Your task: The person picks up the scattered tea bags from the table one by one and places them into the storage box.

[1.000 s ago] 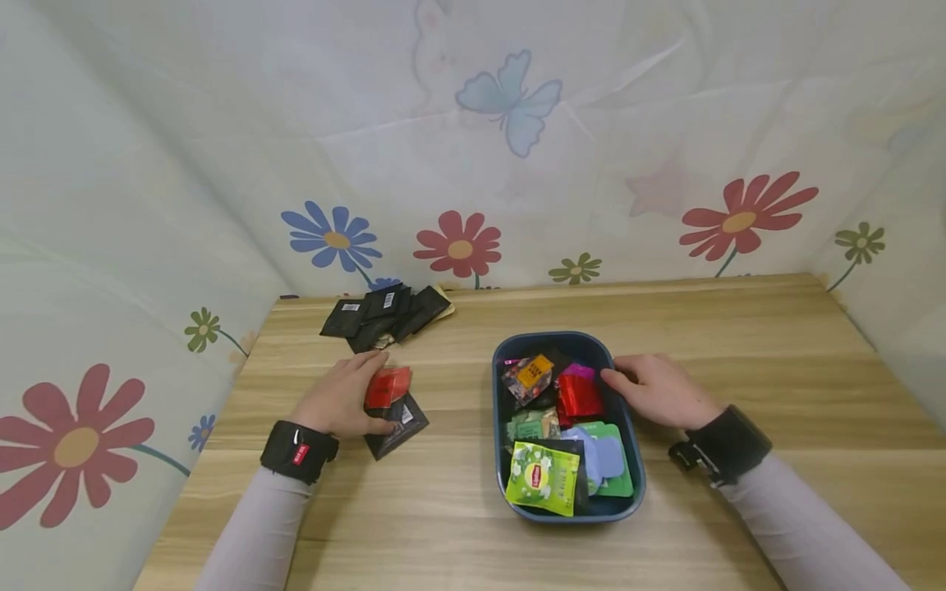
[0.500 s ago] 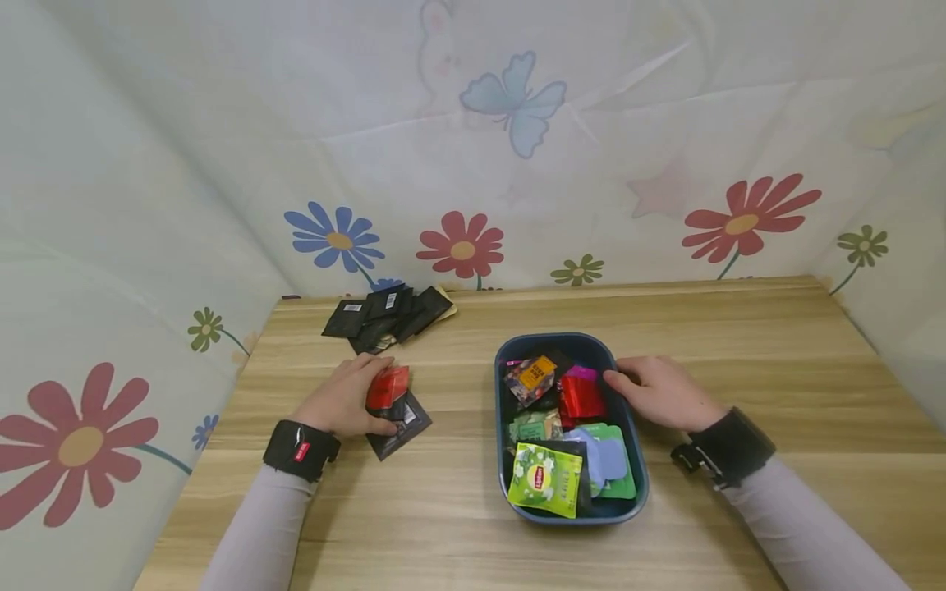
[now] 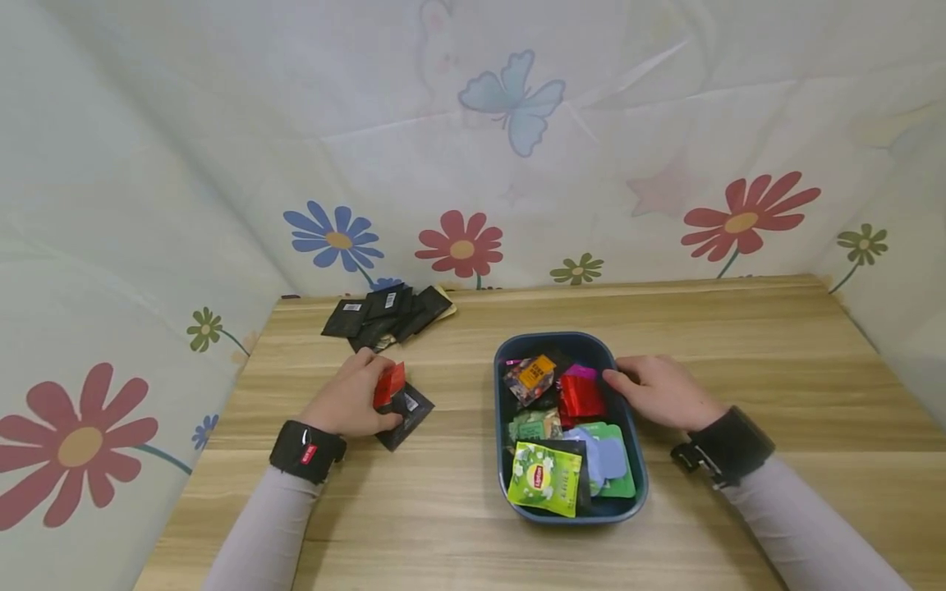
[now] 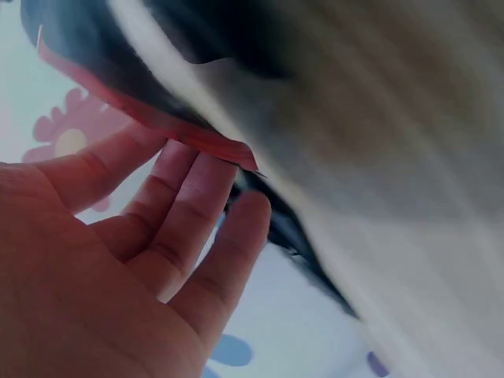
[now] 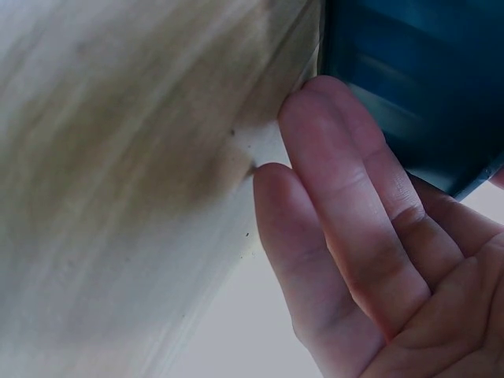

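Observation:
My left hand [image 3: 347,400] pinches a red tea sachet [image 3: 389,386] between its curled fingers and thumb. The sachet tilts up off the wood surface. Under and beside it lies a black sachet [image 3: 416,417] with a white barcode label, close to the thumb. In the left wrist view, the fingertips meet the red edge of the sachet [image 4: 201,142]. My right hand [image 3: 660,391] is at the right side of a dark blue tub [image 3: 637,472], its thumb at the rim. The right wrist view shows its straight fingers against the tub's outer wall [image 5: 417,87].
Several black sachets [image 3: 384,312] lie in a loose pile at the back left. Inside the tub are mixed sachets, among them a lime green Lipton one [image 3: 545,480] and a shiny red one [image 3: 580,398]. A flowered cloth [image 3: 628,139] hangs behind the table [image 3: 473,558].
My left hand has shifted slightly right and curled more. The red sachet has tipped up, and the black one beneath has slid a little right. The right hand and tub hold still.

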Tool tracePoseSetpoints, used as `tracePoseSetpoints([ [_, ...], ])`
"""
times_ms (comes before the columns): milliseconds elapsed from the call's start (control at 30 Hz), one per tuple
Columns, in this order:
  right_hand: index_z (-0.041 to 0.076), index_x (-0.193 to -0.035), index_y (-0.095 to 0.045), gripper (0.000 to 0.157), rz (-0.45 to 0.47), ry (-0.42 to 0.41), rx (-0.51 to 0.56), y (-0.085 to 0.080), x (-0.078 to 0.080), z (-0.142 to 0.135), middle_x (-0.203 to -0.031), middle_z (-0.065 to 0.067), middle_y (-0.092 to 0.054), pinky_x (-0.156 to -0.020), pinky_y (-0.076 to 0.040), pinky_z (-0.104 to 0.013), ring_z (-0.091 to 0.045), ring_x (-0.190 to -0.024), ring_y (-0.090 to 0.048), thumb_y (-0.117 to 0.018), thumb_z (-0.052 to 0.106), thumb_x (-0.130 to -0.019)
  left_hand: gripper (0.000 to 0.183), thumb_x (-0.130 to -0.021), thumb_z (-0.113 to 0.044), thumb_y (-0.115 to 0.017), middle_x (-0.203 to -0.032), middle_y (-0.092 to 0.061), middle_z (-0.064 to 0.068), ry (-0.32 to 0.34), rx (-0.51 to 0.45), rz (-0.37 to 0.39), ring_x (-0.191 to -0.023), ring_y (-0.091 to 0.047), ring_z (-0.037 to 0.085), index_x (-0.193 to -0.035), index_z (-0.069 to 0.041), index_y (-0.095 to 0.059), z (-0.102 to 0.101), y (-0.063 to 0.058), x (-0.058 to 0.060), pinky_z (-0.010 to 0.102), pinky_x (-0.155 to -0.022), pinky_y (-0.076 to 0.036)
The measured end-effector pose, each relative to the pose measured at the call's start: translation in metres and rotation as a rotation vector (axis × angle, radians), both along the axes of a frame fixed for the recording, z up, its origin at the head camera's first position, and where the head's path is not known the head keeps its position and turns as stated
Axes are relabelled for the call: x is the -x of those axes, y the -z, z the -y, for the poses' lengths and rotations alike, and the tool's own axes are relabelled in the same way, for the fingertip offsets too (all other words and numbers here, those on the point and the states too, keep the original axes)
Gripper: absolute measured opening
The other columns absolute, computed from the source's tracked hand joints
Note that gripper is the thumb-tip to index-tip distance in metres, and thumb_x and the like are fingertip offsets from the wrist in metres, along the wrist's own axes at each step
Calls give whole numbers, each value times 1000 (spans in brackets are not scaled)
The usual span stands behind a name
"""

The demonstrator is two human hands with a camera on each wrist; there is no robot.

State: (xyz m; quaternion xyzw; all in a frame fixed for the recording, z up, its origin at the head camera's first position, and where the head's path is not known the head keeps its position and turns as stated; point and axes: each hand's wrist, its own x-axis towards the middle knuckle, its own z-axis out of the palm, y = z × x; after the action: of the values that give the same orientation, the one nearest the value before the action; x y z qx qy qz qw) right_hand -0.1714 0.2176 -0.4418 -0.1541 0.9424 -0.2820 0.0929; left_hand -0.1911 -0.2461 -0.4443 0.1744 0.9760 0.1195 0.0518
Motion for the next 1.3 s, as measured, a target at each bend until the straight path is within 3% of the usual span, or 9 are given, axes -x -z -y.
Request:
tracePoseSetpoints([
  [233,6,-118,-72,43,3,-3,14,0,1,0,-79,2,-64,-64,-46,-31,-16,-74,-57,-54,44,-106,81,-71,-48,-86,-110,-55,3,100,-36,-138,-95,-52,19,-137,-8,-61,-18,-18,-4,31,-77,-48],
  [667,7,-113,-72,41,8,0,19,2,0,0,-76,2,-62,-62,-45,-31,-16,-72,-56,-54,44,-106,76,-74,-53,-82,-108,-52,0,248,-115,-194,-95,-50,14,-136,-12,-62,-99,-65,-9,28,-73,-49],
  [933,5,-119,-72,42,18,7,17,2,0,-1,-80,1,-65,-64,-46,-31,-16,-75,-58,-55,42,-106,78,-77,-61,-79,-113,-55,-1,370,-107,-218,-95,-52,10,-135,-12,-61,-153,-77,-7,22,-74,-51],
  [1300,8,-118,-73,39,50,19,44,1,2,-3,-82,1,-65,-67,-46,-33,-17,-77,-58,-50,38,-108,72,-82,-62,-74,-110,-54,-1,505,-7,-239,-93,-52,10,-132,-13,-62,-213,-86,9,22,-77,-49],
])
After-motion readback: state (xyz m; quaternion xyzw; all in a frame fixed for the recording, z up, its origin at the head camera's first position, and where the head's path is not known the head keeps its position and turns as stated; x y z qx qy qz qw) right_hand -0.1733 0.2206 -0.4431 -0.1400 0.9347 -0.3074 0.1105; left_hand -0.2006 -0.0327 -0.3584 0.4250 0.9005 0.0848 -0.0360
